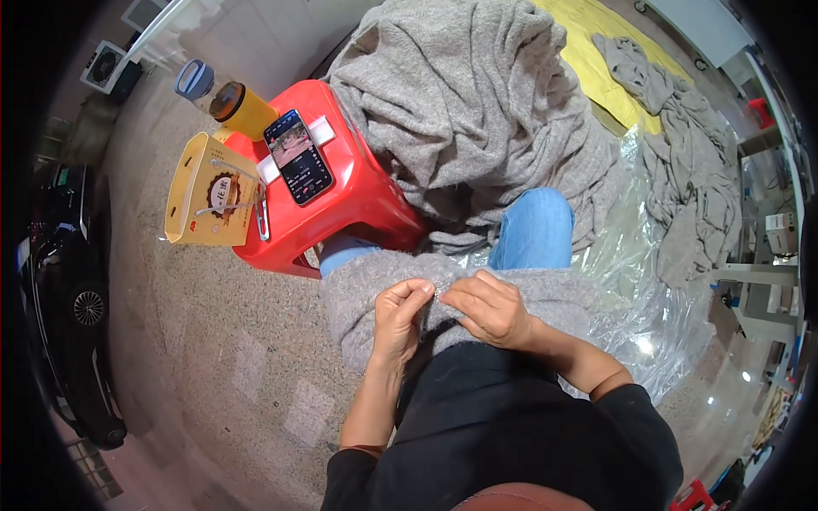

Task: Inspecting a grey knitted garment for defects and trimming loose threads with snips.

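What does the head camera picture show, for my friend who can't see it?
A person's left hand and right hand pinch a grey knitted cloth on their lap. Beside them, a red plastic stool holds a phone, with more grey knitwear piled behind.

Grey knit garment (pixel 375 294), red stool (pixel 345 204), yellow paper bag (pixel 192 200), blue jeans (pixel 532 230), speckled floor (pixel 230 341)

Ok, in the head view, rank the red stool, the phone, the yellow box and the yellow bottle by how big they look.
1. Red stool
2. Yellow box
3. Phone and yellow bottle: look about alike, so unranked.
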A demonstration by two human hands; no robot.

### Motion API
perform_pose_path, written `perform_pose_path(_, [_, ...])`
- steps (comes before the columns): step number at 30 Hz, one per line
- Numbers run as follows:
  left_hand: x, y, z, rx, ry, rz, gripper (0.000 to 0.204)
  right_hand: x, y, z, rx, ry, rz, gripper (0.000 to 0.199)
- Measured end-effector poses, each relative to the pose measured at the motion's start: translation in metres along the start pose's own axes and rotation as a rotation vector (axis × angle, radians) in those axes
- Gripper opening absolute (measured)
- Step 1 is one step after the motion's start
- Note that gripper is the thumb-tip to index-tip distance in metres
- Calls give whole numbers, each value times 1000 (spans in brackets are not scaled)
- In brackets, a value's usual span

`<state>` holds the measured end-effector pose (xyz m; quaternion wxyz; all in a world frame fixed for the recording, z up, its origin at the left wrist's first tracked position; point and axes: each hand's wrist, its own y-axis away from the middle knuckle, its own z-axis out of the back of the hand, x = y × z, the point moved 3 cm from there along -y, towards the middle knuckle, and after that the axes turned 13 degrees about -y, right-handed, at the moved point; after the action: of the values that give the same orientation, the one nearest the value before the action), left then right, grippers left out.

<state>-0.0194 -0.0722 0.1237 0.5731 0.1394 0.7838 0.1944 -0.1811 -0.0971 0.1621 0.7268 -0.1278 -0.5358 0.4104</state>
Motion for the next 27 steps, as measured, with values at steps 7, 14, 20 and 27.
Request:
perform_pose_path(7, [5,2,-1,-48,18,-86,10,-9,-3,-2,3,-113,-133,33])
perform_pose_path(14, [-11,6,5,-36,-459,-282,10,-25,-13,0,86,-429,-502,32])
perform_pose_path(20, [-2,10,8,-111,-531,-332,11,-21,-5,-10,370,-174,-328,18])
perform_pose_path(27, [-1,30,-17,-430,-835,-889,10,-8,11,-23,-7,-79,-393,19])
